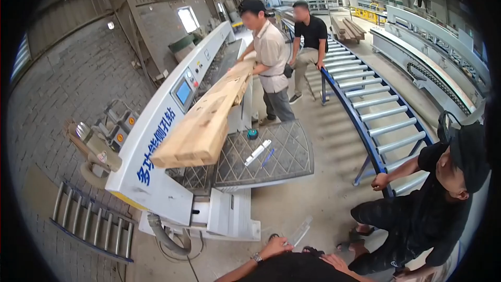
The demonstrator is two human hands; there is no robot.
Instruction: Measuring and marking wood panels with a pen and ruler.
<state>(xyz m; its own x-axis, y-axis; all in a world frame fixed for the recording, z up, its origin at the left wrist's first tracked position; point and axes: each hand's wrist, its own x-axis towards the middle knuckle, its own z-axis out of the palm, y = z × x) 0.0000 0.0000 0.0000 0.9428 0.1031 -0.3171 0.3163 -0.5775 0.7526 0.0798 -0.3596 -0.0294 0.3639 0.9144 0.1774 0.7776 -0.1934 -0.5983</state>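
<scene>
Plastic (300,231), clear and slim, is jutting forward from the left hand (275,249), whose grip is holding its near end above the floor (326,198); the right hand (336,263) is lying against dark clothing (295,270), and how wide its grip is I cannot tell; beyond, a co-worker in a beige shirt (270,49) is holding a thick pale board (201,128); a teal object (252,134), a white strip (258,152) and a thin blue stick (268,158) are lying on the dark table (295,151).
</scene>
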